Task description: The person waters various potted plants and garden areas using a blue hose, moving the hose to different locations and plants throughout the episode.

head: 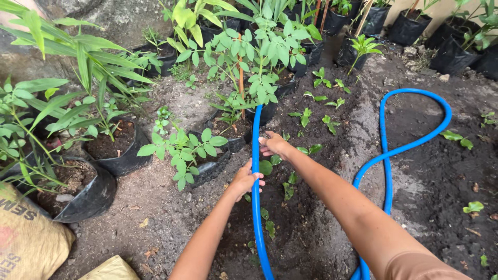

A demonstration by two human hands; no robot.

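Note:
A blue garden hose (256,207) runs up the middle of the view over dark soil and loops back on the right (415,96). My left hand (245,180) is wrapped around the hose low down. My right hand (272,143) grips the same hose a little further along, just in front of a leafy potted plant (259,57). The hose end beyond my right hand goes up toward that plant's black bag (270,109) and is hidden by leaves. Small green seedlings (306,116) grow in the soil strip right of the hose.
Black plastic grow bags with plants stand at the left (111,150), (85,194) and along the back (451,52). A tan woven sack (28,238) lies at the lower left. Wet dark earth (441,181) spreads on the right with scattered seedlings.

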